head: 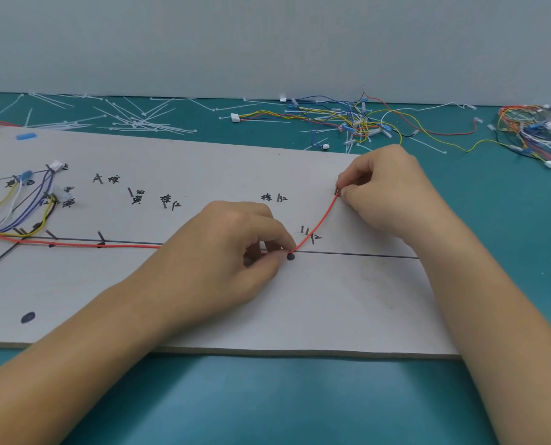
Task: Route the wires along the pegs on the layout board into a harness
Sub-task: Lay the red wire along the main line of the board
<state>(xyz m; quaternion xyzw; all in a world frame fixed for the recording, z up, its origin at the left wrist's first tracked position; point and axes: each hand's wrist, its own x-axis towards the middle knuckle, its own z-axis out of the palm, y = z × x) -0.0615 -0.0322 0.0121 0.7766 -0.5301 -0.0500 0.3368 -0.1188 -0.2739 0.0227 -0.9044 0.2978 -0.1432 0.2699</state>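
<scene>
A grey layout board [348, 303] with black lines, handwritten labels and small dark pegs lies on the teal table. A red wire [75, 244] runs along the board's long black line from the left. My left hand [235, 248] pinches it at a black dot [290, 257], where the wire bends up to the right. My right hand [386, 187] pinches the wire's far end beside a peg [336, 190] near the board's right edge. A pair of pegs [304, 230] stands just left of the rising wire. Several routed wires [20, 210] with white connectors fan out at the board's left.
Loose white cable ties [133, 122] lie scattered on the table behind the board. Tangles of coloured wires [348, 118] with connectors sit at the back centre, and another tangled wire heap [537, 133] at the back right. A grey wall stands behind the table.
</scene>
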